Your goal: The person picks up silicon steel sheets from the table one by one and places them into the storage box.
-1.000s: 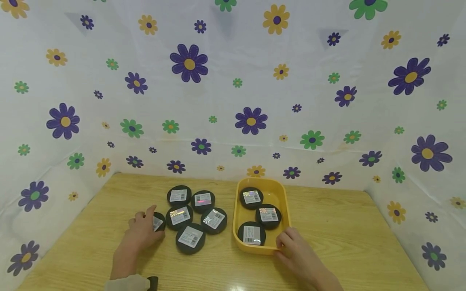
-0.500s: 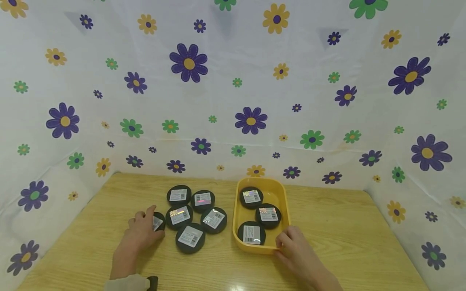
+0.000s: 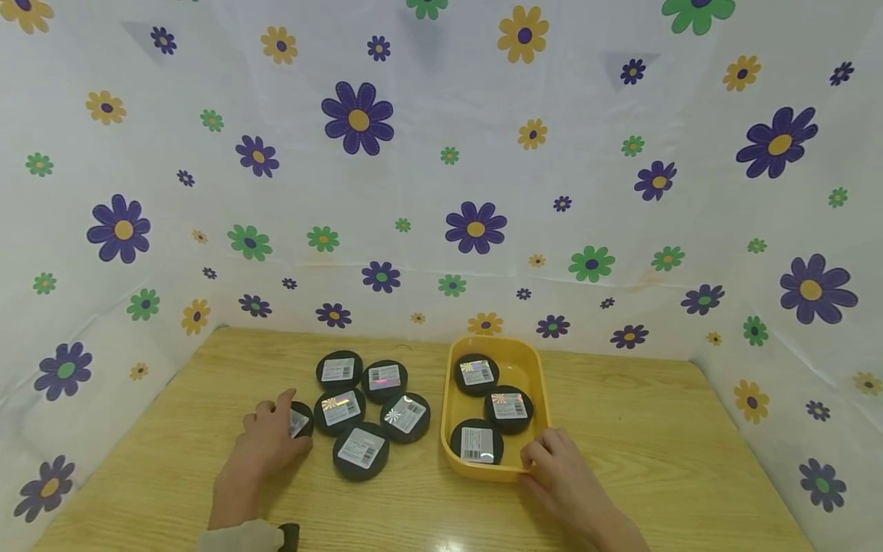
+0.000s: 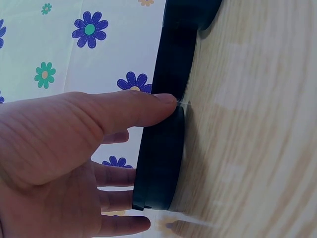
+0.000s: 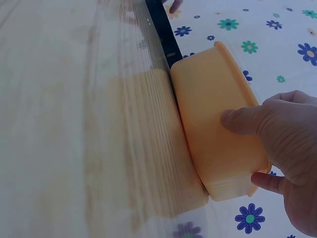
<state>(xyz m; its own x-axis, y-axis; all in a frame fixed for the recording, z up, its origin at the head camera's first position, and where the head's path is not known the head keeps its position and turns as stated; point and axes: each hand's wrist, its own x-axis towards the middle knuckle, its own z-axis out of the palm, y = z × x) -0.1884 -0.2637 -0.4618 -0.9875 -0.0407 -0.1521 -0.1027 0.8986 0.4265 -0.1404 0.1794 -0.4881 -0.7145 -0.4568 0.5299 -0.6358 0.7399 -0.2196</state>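
White cloth (image 3: 428,169) printed with purple, yellow and green flowers hangs behind and at both sides of a wooden table (image 3: 655,429). Toward the table's left edge, the left hand (image 3: 265,437) grasps a round black disc (image 3: 299,422) between thumb and fingers; part of its pale label (image 3: 298,423) shows past the hand, and the left wrist view has the thumb at one end of the disc's side and fingers at the other. A light sleeve (image 3: 237,537) and a dark band (image 3: 290,537) show at that wrist. Just beside the held disc, on the side toward the table's right edge, five more discs (image 3: 361,452) lie flat in a close cluster, labels up. Between this cluster and the table's right edge stands a yellow box (image 3: 531,360), its far end near the table's far edge. Three discs (image 3: 508,410) lie inside, labels up: one at the far left, one by the right wall, one in the near left corner. Gripping the box at its near right corner is the right hand (image 3: 562,475), thumb against the outer wall.
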